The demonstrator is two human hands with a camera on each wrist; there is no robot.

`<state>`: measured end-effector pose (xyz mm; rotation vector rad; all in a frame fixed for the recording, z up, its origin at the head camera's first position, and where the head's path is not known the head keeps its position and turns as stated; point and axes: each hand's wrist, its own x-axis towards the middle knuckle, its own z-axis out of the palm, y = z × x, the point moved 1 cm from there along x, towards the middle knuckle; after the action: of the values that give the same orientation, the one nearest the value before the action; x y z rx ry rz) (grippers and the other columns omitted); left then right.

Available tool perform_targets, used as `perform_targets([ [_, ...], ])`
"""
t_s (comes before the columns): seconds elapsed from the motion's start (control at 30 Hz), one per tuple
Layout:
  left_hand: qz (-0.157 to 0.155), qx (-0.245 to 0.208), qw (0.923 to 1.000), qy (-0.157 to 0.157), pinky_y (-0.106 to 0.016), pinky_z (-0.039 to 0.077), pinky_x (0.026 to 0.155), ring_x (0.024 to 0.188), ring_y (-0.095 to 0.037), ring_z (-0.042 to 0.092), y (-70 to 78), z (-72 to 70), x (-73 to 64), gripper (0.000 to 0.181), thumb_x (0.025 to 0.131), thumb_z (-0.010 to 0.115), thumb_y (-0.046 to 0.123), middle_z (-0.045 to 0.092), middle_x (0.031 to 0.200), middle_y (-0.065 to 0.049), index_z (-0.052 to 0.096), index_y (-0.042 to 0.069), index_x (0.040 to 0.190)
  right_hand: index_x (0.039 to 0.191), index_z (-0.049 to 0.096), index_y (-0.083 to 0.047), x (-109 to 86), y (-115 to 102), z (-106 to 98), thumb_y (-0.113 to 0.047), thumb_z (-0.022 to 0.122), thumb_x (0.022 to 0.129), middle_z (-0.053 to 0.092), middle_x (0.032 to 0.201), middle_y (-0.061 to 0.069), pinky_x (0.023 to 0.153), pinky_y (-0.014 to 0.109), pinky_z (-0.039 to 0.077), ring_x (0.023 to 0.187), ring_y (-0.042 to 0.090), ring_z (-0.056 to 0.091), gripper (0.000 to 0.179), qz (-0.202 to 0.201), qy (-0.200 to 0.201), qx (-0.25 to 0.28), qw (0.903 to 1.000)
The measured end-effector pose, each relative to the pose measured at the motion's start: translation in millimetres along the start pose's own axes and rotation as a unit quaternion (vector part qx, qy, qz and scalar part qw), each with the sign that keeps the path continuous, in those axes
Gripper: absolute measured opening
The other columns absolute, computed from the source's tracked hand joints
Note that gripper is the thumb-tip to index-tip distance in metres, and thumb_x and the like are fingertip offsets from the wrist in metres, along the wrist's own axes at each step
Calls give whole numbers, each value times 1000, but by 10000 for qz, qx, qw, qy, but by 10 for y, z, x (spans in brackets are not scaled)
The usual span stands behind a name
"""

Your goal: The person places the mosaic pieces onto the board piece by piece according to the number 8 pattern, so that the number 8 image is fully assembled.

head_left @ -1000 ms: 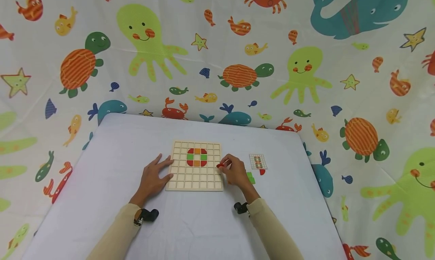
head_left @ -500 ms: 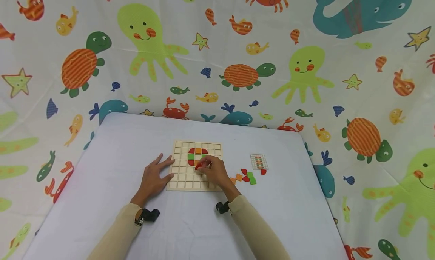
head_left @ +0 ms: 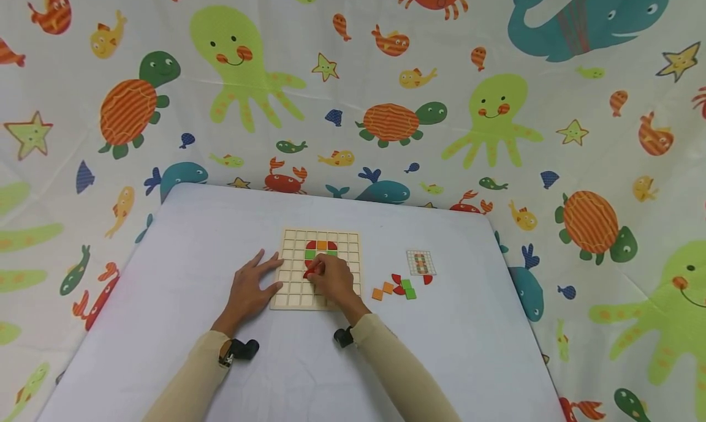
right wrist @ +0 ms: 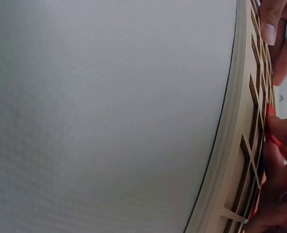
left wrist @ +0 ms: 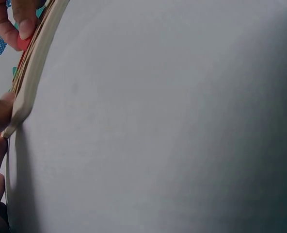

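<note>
A square wooden grid board [head_left: 291, 294] lies flat on the table. Red, orange and green tiles [head_left: 322, 245] sit in its upper middle cells, partly covered by my right hand [head_left: 334, 279]. Between its thumb and fingertips that hand pinches a red tile [head_left: 307, 275] with a curved edge, low over the cells just below the pattern. The red tile [left wrist: 23, 43] also shows in the left wrist view at the fingertips. My left hand [head_left: 248, 290] touches the board's left edge with its fingers spread and fairly straight.
Right of the board lie loose tiles: orange squares [head_left: 388, 287], green pieces [head_left: 408, 289] and red curved ones [head_left: 396, 278]. Behind them is a small pattern card [head_left: 421, 263], with another red tile [head_left: 428, 280] at its lower edge. White cloth covers the table [head_left: 220, 214].
My right hand has carried the red tile leftward from the board's right edge to below the pattern. Loose tiles it covered now show. The left hand stays in place.
</note>
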<state>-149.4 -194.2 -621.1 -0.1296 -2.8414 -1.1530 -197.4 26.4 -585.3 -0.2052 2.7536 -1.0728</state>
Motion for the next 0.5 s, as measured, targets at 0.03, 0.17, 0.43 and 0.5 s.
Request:
perform_targets([
  [0.03, 12, 11, 10000, 9, -73, 22, 123, 161, -45, 29, 1, -2, 1, 59, 93, 79, 19, 50, 164, -11, 62, 13, 148, 101, 73, -25, 3, -4, 6, -24, 86, 90, 60, 76, -11, 62, 26, 40, 71, 7, 55, 18, 3, 50, -40, 10000],
  [0.17, 21, 9, 10000, 26, -73, 23, 123, 161, -45, 29, -1, -4, 4, 59, 92, 79, 20, 51, 164, -12, 62, 13, 148, 100, 74, -25, -1, -28, 8, -24, 88, 88, 61, 76, -13, 61, 25, 41, 72, 4, 56, 18, -25, 160, -238, 9996],
  [0.43, 21, 50, 10000, 45, -74, 23, 123, 160, -46, 30, -6, 2, -3, 59, 92, 80, 19, 51, 163, -12, 63, 13, 148, 93, 84, -28, -37, -87, -75, -25, 87, 89, 69, 82, -14, 61, 24, 45, 76, 3, 58, 6, 1, -66, -590, 9982],
  [0.5, 28, 41, 10000, 41, -75, 23, 123, 160, -46, 30, -2, 2, -4, 59, 92, 80, 19, 51, 164, -13, 63, 13, 148, 95, 85, -28, -52, -79, -85, -23, 87, 89, 70, 82, -15, 60, 23, 45, 76, 2, 59, 9, 4, -39, -618, 9981],
])
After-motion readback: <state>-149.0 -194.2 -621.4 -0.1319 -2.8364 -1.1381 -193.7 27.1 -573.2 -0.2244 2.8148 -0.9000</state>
